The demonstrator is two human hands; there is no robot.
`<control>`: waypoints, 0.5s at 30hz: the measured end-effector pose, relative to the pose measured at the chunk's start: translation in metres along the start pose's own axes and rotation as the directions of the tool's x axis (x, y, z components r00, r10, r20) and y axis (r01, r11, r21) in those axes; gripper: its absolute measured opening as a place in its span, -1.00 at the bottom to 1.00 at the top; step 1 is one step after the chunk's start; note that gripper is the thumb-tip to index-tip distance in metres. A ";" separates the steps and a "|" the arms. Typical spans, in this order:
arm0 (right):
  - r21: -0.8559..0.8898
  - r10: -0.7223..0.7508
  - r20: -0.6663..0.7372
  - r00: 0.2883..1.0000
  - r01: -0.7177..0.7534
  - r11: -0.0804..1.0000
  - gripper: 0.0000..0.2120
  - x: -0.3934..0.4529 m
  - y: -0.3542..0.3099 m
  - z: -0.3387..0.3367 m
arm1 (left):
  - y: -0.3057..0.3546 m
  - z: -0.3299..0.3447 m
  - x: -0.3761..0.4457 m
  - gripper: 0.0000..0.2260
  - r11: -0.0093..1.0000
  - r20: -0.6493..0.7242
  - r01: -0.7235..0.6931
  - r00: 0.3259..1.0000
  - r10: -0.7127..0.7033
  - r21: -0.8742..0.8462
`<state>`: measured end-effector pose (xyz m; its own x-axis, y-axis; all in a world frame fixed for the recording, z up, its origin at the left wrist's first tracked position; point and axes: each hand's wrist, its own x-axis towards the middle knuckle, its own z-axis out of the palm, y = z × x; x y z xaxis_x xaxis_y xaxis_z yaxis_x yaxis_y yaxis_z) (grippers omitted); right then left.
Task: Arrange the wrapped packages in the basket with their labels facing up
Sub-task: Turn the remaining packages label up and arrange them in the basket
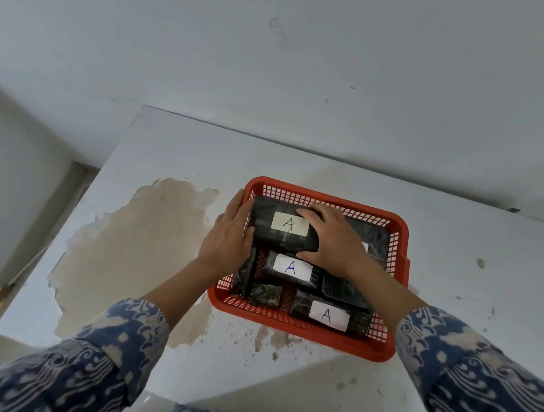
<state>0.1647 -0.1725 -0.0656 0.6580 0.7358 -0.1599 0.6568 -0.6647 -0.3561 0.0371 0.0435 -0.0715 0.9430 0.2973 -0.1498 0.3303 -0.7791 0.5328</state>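
A red plastic basket stands on the white table and holds several black wrapped packages. The top package lies at the basket's far left, its white "A" label facing up. My left hand presses its left end and my right hand grips its right end. Below it lies a second package with its "A" label up. A third labelled package sits at the near right. Other black packages show no label; one stands on edge by the left wall.
The white table has a large peeled beige patch left of the basket. Its far edge meets the white wall. The table's left edge drops off to the floor. Patterned blue sleeves cover both of my forearms.
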 end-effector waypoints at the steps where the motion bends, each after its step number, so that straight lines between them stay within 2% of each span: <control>1: -0.045 0.001 -0.012 1.000 -0.002 0.999 -0.13 -0.001 0.001 0.003 | -0.001 0.001 0.000 -0.51 1.000 -0.008 0.000 1.000 0.001 0.030; 8: -0.007 0.014 -0.095 0.995 -0.014 1.000 -0.30 -0.001 0.005 0.009 | -0.003 0.006 -0.002 -0.59 0.996 -0.099 -0.026 0.994 0.035 0.089; 15: -0.045 0.026 -0.056 0.998 -0.029 0.999 -0.33 -0.008 -0.001 0.019 | -0.001 0.008 -0.001 -0.60 0.993 -0.143 -0.024 0.989 0.041 0.113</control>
<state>0.1517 -0.1754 -0.0819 0.6945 0.7099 -0.1172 0.6535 -0.6905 -0.3101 0.0362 0.0395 -0.0781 0.9399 0.3415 -0.0070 0.3098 -0.8437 0.4385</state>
